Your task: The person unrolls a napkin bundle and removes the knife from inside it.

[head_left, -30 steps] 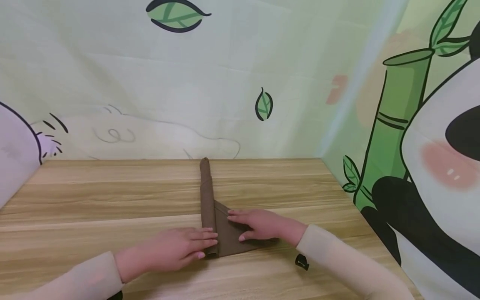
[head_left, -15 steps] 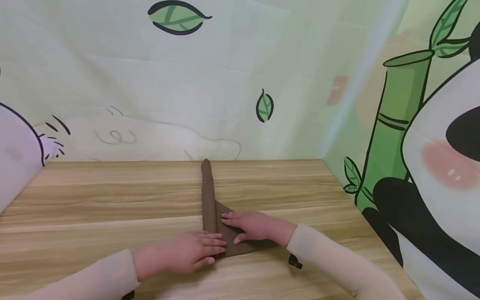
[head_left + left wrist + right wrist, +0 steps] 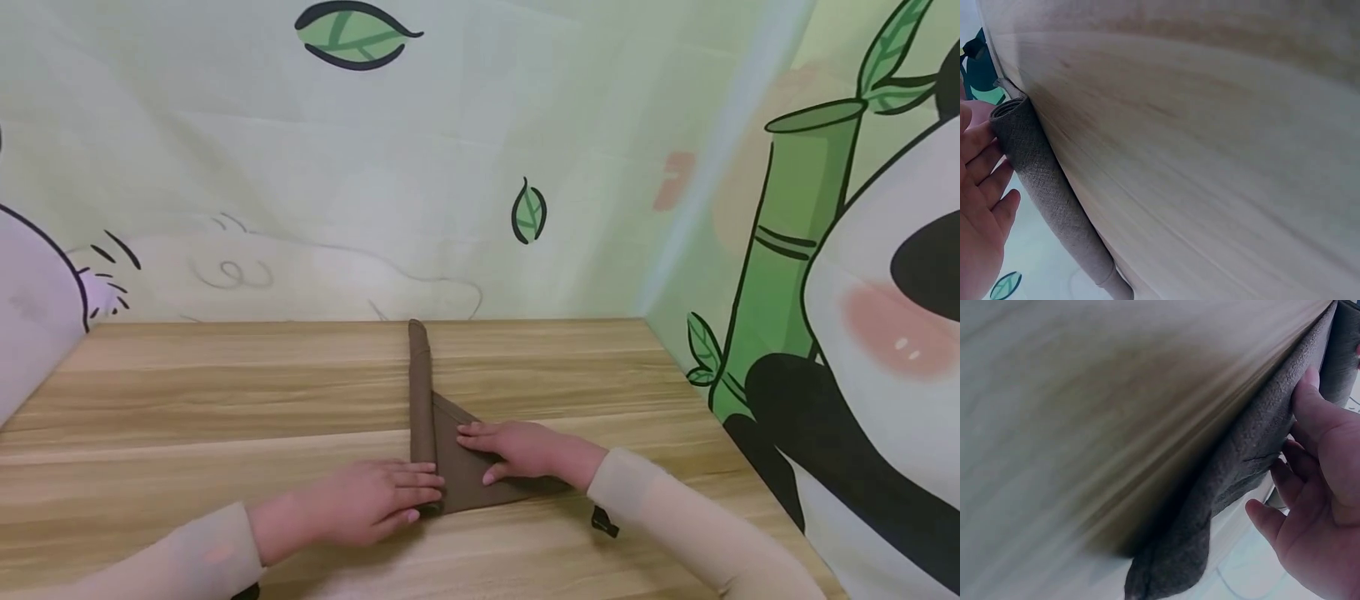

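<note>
Lies on the pale wood-grain counter (image 3: 187,392) as a matte brown woven cloth (image 3: 450,442), partly wound into a slim tubular roll (image 3: 422,400) on the left. Points near to far along the roll, with the far end slightly left; spreads rightward as a flat, tapering flap (image 3: 467,490). Seems light, soft, grippy and hard to damage; probably best held along the roll. Rests the left hand (image 3: 363,500) across the roll's near end with fingers nearly straight, and the right hand (image 3: 521,452) on the flap with fingers extended, gripping nothing with either.
</note>
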Tool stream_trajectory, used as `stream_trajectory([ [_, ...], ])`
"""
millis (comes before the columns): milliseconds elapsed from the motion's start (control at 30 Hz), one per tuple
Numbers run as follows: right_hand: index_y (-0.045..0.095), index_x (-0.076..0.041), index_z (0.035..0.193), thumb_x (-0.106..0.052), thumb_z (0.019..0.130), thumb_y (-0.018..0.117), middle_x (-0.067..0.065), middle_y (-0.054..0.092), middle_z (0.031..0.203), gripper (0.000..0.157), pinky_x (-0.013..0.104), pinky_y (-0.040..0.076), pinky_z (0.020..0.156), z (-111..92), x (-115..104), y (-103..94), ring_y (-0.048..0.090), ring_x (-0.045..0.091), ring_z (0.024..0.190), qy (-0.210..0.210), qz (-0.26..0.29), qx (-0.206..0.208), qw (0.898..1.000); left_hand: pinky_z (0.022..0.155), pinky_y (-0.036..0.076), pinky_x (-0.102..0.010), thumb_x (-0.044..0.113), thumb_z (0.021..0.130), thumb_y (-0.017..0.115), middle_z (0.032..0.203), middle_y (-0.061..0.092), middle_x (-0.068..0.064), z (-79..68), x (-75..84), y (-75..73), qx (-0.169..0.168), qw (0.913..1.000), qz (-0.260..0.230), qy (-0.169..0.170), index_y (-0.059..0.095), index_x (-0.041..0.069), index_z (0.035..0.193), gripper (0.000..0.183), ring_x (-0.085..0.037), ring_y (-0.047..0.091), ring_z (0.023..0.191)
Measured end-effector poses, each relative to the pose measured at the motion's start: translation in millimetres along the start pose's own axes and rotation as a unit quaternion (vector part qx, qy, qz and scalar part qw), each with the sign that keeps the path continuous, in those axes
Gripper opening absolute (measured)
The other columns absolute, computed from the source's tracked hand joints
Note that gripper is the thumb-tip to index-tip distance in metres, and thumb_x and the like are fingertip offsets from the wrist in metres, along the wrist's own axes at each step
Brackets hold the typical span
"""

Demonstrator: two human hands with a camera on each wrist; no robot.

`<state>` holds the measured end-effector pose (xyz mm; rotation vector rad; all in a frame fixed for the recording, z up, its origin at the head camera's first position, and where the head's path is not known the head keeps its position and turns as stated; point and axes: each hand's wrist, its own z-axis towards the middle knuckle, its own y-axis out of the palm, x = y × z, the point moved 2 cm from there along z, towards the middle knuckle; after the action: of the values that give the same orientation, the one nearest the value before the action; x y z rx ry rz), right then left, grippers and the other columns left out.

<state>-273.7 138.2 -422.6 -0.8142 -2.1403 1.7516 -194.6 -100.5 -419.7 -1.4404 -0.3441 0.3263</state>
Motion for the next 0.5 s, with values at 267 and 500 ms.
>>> stream_trajectory([
  [267, 0.041, -0.004, 0.149, -0.035, 0.093, 0.064, 0.015, 0.038, 0.158, 0.069, 0.041, 0.039, 0.116, -4.4, 4.0, 0.1, 0.039, 0.029, 0.146, 0.000, 0.000, 0.000, 1.000, 0.104, 0.052, -0.041, 0.022, 0.103, 0.049, 0.138, 0.063, -0.002, -10.5, -2.6, -3.8, 0.022, 0.9996, -0.013, -0.013, 0.062, 0.012, 0.134, 0.035, -0.023, 0.058, 0.131],
  [500, 0.039, -0.005, 0.151, -0.032, 0.092, 0.065, 0.013, 0.035, 0.160, 0.069, 0.043, 0.037, 0.118, -13.7, 9.9, -0.3, 0.035, 0.029, 0.148, 0.025, 0.019, -0.010, 0.999, 0.098, 0.055, -0.039, 0.022, 0.101, 0.053, 0.133, 0.066, -0.001, -23.9, -7.4, 1.5, 0.065, 0.9976, 0.020, -0.015, 0.065, 0.013, 0.130, 0.033, -0.022, 0.063, 0.123],
])
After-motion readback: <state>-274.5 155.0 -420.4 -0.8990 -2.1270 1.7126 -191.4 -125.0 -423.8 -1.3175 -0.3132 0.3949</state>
